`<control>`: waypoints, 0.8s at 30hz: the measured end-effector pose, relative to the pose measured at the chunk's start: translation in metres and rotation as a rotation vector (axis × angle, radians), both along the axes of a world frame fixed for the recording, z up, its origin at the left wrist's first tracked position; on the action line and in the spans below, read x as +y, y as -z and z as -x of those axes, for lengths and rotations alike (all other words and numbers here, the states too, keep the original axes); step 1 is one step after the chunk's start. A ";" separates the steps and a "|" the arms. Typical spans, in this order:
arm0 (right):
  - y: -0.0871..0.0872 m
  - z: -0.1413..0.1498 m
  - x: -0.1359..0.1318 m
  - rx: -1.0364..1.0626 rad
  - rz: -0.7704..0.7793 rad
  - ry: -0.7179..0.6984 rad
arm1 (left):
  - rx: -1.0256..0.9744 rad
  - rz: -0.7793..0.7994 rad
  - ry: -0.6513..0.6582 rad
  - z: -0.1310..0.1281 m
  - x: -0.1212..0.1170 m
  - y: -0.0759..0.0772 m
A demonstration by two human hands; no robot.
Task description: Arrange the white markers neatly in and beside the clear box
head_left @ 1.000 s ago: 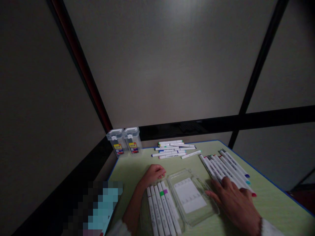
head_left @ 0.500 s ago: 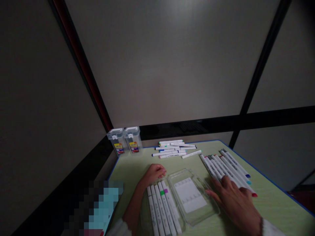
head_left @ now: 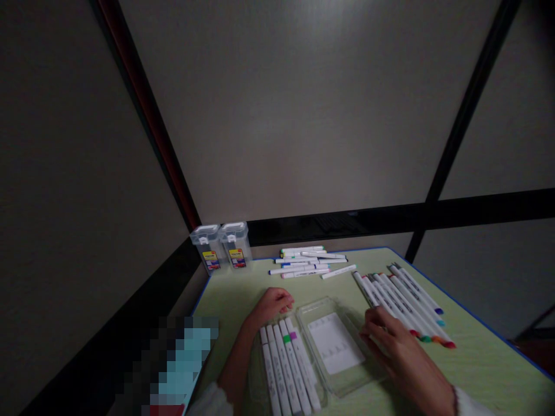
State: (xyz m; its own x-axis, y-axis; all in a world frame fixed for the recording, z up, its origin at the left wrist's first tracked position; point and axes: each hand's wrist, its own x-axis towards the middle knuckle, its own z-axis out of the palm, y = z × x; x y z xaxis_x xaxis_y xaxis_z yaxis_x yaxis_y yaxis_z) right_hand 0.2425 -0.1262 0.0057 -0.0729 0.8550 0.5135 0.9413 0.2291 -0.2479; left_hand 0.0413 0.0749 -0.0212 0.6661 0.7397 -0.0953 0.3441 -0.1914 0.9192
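Note:
A clear plastic case (head_left: 328, 383) lies unfolded on the table, one half bearing a white paper insert (head_left: 335, 345). In its left half, several white markers (head_left: 281, 364) lie side by side, two with green and purple bands. My left hand (head_left: 274, 301) rests curled at the far edge of that half, with nothing seen in its fingers. Over the right edge of the case is my right hand (head_left: 401, 358), fingertips pinched together; whatever they hold, if anything, is hidden. Just beyond it, a row of white markers (head_left: 396, 297) with coloured ends lies on the table.
Two clear lidded containers (head_left: 236, 245) with yellow labels stand at the back left. A loose pile of white markers (head_left: 307, 263) lies along the far side of the green table (head_left: 485, 358). A grey wall panel (head_left: 303, 127) rises behind. A pixelated patch covers the lower left.
My right hand has lifted off the row of markers and drawn its fingers into a pinch, uncovering red, green and orange ends. The left hand stays put.

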 end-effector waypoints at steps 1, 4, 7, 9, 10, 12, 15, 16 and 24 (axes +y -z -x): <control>-0.001 0.003 0.000 0.015 -0.010 -0.018 | 0.002 -0.001 0.000 0.000 0.000 -0.001; -0.006 0.011 -0.002 0.036 -0.003 -0.047 | 0.008 -0.010 0.002 -0.001 -0.001 -0.002; -0.011 0.015 -0.003 0.046 0.015 -0.070 | 0.017 -0.021 0.006 -0.001 -0.002 -0.003; -0.013 0.017 -0.003 0.054 0.033 -0.089 | 0.013 -0.027 0.015 -0.001 -0.002 -0.003; -0.013 0.018 -0.003 0.058 0.046 -0.103 | 0.008 -0.028 0.023 -0.001 -0.002 -0.003; -0.013 0.020 -0.004 0.068 0.069 -0.127 | 0.002 -0.030 0.035 -0.001 -0.002 -0.003; -0.012 0.023 -0.004 0.076 0.085 -0.170 | 0.024 -0.067 0.034 -0.003 -0.003 -0.003; -0.012 0.024 -0.004 0.075 0.092 -0.182 | 0.033 -0.083 0.031 -0.004 -0.004 -0.003; -0.002 0.033 -0.002 -0.091 0.205 -0.201 | 0.085 -0.173 0.041 -0.020 -0.007 -0.004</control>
State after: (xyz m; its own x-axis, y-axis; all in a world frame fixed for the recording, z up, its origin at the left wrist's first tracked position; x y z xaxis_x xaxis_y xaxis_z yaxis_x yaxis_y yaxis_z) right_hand 0.2093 -0.1284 0.0081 -0.2887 0.9040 0.3152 0.9028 0.3666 -0.2247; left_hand 0.0611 0.0678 -0.0175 0.6912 0.7222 -0.0259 0.4074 -0.3598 0.8394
